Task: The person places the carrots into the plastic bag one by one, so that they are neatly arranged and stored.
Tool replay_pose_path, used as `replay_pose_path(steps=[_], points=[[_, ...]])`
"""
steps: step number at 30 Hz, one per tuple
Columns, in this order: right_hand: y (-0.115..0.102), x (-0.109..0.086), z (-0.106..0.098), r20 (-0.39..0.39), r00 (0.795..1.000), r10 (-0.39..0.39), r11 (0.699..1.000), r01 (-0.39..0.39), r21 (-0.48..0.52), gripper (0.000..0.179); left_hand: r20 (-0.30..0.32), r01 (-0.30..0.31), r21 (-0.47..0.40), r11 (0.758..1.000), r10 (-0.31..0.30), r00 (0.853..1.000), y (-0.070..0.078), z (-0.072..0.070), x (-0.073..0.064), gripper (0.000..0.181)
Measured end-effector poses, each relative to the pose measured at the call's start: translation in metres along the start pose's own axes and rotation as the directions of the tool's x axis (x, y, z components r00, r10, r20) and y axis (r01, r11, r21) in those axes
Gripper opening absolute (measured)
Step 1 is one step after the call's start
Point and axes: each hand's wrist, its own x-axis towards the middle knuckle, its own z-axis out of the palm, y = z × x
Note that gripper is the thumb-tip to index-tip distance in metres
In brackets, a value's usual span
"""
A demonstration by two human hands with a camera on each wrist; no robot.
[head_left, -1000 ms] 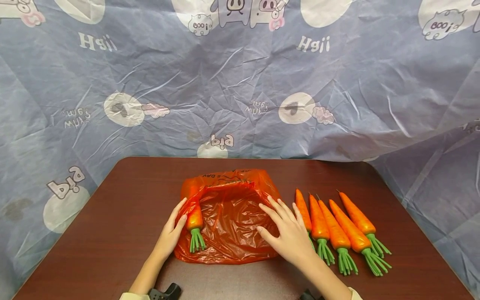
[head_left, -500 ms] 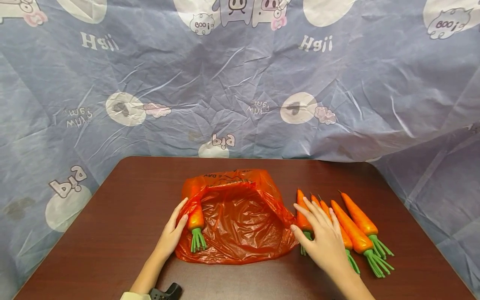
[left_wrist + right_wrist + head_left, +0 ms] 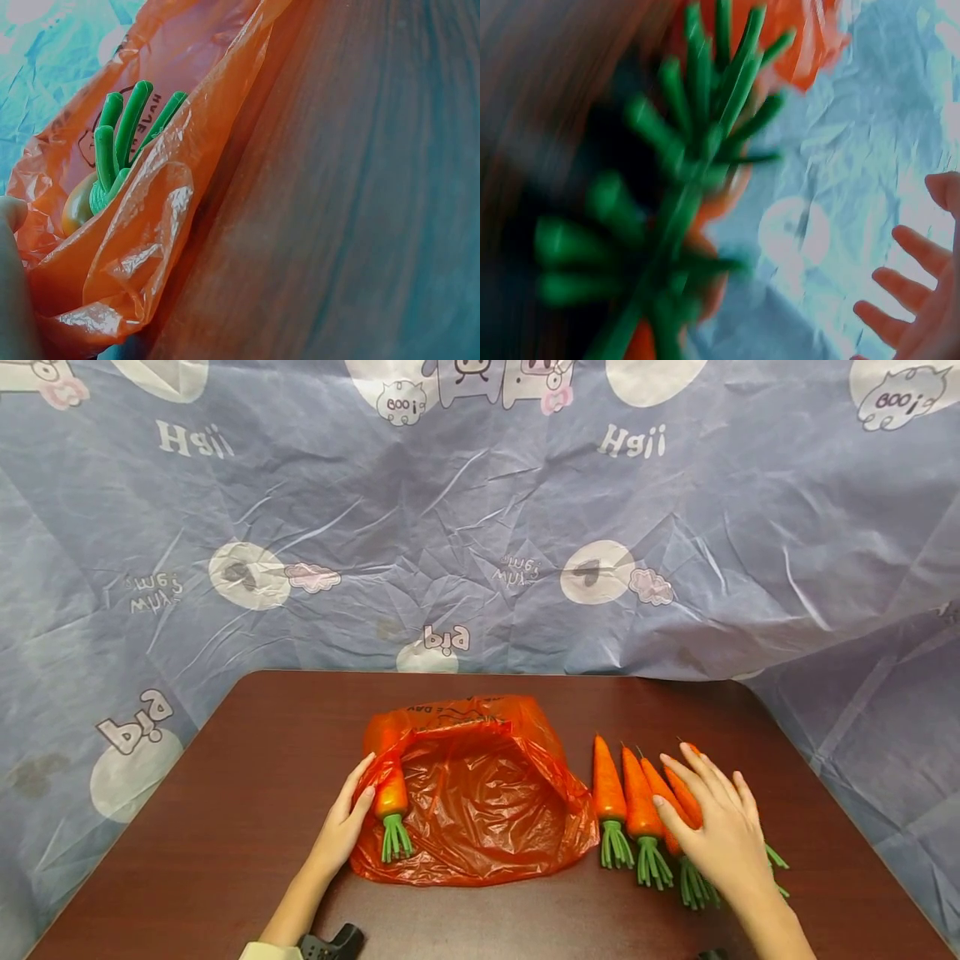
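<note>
My left hand (image 3: 341, 822) holds the left side of a red plastic bag (image 3: 487, 810), which lies with its mouth gaping toward me. Inside, along that side, one carrot (image 3: 392, 795) rests with its green stems (image 3: 120, 135) toward the opening. To the right of the bag several carrots lie in a row, tips away from me; the leftmost carrot (image 3: 608, 785) is close to the bag's edge. Over the right end of the row hovers my right hand (image 3: 716, 827), fingers spread and holding nothing. It hides most of the farthest right carrots. Their stems (image 3: 697, 150) look blurred in the right wrist view.
A dark brown table (image 3: 225, 827) carries everything. Behind it hangs a wrinkled grey-blue printed cloth (image 3: 465, 527). A black wrist device (image 3: 333, 943) sits at the left wrist, near the table's front.
My right hand has moved right, from the bag's right side to above the far right carrots. The bag's right edge has spread outward to the right. My left hand has stayed put.
</note>
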Motion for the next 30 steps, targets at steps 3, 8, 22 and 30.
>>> replay_pose_path(steps=[3, 8, 22, 30], points=[[0.016, -0.003, -0.007, 0.009, 1.000, 0.012, 1.000, -0.012, -0.014, 0.051, 0.012, 0.013, 0.022, 1.000, -0.013, 1.000, 0.000, 0.003, -0.002, 0.047], [0.041, -0.009, -0.014, 0.035, 0.999, 0.035, 0.999, -0.033, -0.038, 0.050, 0.020, 0.015, 0.031, 0.999, -0.015, 1.000, -0.001, 0.005, -0.003, 0.048], [0.094, -0.002, -0.020, 0.148, 0.984, 0.102, 0.995, -0.100, -0.020, 0.053, -0.013, -0.033, 0.001, 0.999, 0.033, 0.999, -0.002, -0.001, 0.002, 0.046], [0.116, -0.010, -0.014, 0.258, 0.958, 0.128, 0.990, -0.139, 0.027, 0.050, 0.007, -0.017, -0.030, 0.999, 0.017, 1.000, 0.003, -0.001, 0.001, 0.046]])
